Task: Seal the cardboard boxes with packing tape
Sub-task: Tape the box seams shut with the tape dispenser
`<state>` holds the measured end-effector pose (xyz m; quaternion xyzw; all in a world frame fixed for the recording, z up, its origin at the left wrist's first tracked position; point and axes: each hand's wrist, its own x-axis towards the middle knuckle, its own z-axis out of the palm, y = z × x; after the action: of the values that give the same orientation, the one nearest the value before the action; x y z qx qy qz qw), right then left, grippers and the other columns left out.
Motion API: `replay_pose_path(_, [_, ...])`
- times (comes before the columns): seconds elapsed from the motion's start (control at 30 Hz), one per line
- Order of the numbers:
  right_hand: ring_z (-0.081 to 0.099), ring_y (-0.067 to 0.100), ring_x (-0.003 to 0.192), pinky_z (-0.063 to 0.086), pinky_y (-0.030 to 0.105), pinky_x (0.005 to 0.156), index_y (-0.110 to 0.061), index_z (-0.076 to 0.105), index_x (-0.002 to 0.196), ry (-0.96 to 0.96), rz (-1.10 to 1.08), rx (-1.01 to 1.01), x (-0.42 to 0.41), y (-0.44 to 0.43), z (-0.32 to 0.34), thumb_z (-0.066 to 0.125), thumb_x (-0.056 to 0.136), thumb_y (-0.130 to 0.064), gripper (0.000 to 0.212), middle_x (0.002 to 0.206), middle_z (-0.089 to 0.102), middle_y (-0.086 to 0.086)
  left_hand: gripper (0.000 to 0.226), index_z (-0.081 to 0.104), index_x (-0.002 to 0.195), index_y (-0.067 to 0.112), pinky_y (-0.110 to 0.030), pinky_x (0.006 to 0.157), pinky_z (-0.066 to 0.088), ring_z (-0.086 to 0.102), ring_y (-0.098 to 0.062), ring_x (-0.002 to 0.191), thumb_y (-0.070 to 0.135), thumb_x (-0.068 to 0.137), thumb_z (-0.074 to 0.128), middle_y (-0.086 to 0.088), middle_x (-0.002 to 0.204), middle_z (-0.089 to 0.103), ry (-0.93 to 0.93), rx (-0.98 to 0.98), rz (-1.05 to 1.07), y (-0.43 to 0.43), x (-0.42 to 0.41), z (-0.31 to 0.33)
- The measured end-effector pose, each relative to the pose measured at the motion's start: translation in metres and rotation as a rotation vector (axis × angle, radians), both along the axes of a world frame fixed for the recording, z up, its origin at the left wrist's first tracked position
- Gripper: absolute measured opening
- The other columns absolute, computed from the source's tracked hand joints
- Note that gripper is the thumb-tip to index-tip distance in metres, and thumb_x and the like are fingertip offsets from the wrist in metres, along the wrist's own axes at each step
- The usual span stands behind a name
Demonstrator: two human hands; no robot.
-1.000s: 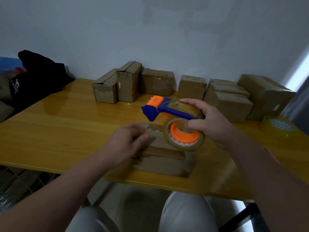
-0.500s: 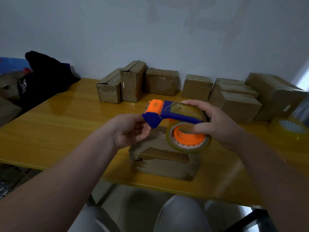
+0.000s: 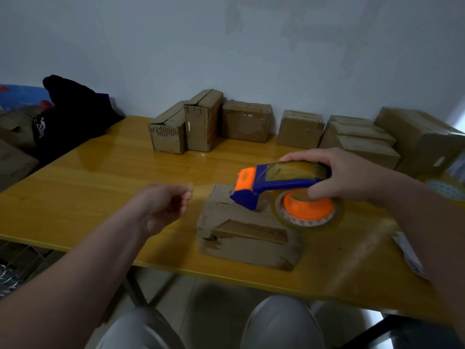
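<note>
Head view, the only one I have: the cardboard box (image 3: 246, 238) to be sealed lies flat at lower centre of the frame, near the front edge of the yellow worktop (image 3: 100, 187), its top flaps down but ragged. The right hand (image 3: 347, 175) grips the blue-and-orange tape dispenser (image 3: 284, 182) from above, fingers curled over its top and thumb against the tape roll (image 3: 309, 210). The nose hangs over the box's far top edge, and I cannot tell whether it touches. The left hand (image 3: 163, 205) hovers left of the box, apart from it, fingers loosely curled. It is blurred, so I cannot tell whether it pinches a clear tape end. I judge the box light, its worn corrugated walls soft enough to dent and likely to skid, so I'd press a flat palm on its top rather than squeeze the sides. More boxes (image 3: 246, 122) line the wall at upper centre.
</note>
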<state>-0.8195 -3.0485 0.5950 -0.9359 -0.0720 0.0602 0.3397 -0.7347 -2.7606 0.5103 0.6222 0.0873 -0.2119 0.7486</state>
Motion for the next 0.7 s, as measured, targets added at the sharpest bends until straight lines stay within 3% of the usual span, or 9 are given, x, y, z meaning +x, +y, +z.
replay_pose_path(0.13, [0.059,0.005,0.066,0.045,0.015,0.051,-0.059,0.056,0.105,0.009,-0.022,-0.059,0.001,-0.001,0.001,0.071,0.064,-0.029,0.053,0.088,0.064,-0.008,0.041,0.065,0.081,0.001,-0.027,0.055,0.051,0.057,-0.015,0.058,0.029,0.1,0.04,-0.005,0.06,0.063,0.046,-0.037,0.014,-0.001,-0.003,-0.008])
replay_pose_path(0.2, [0.06,0.01,0.069,0.047,0.021,0.056,-0.059,0.056,0.106,0.008,-0.026,-0.088,0.001,-0.002,0.002,0.073,0.067,-0.027,0.053,0.09,0.065,-0.006,0.041,0.065,0.08,0.002,-0.027,0.054,0.052,0.058,-0.015,0.057,0.035,0.097,0.048,-0.006,0.06,0.062,0.008,-0.022,0.008,-0.004,-0.005,-0.007])
replay_pose_path(0.33, [0.058,0.008,0.065,0.045,0.02,0.053,-0.061,0.052,0.105,0.024,-0.012,-0.205,0.001,0.001,0.006,0.071,0.074,-0.021,0.054,0.089,0.064,-0.007,0.017,0.063,0.076,0.005,-0.02,0.046,0.05,0.055,-0.011,0.048,0.016,0.089,0.062,-0.004,0.058,0.06,-0.141,0.122,0.019,-0.014,-0.009,-0.009])
replay_pose_path(0.4, [0.057,0.008,0.062,0.044,0.019,0.051,-0.059,0.05,0.109,0.03,-0.018,-0.263,0.002,0.004,0.007,0.07,0.074,-0.023,0.054,0.087,0.064,-0.005,0.019,0.063,0.073,0.005,-0.019,0.044,0.048,0.053,-0.011,0.046,0.014,0.09,0.062,-0.003,0.055,0.059,-0.186,0.185,0.07,-0.018,-0.009,-0.012])
replay_pose_path(0.5, [0.062,0.021,0.076,0.047,0.029,0.058,-0.053,0.051,0.118,0.013,-0.027,-0.33,0.003,0.011,0.008,0.07,0.075,-0.022,0.056,0.09,0.066,-0.001,0.024,0.062,0.069,0.004,-0.02,0.042,0.045,0.051,-0.013,0.048,0.014,0.091,0.061,-0.005,0.055,0.058,-0.242,0.268,0.132,-0.021,-0.007,-0.018])
replay_pose_path(0.7, [0.062,0.022,0.085,0.053,0.037,0.067,-0.05,0.051,0.123,-0.014,-0.022,-0.386,0.008,0.025,0.009,0.069,0.077,-0.024,0.056,0.101,0.063,-0.002,0.028,0.062,0.068,0.007,-0.025,0.048,0.045,0.05,-0.014,0.05,0.018,0.093,0.059,-0.002,0.056,0.058,-0.316,0.32,0.205,-0.017,-0.003,-0.03])
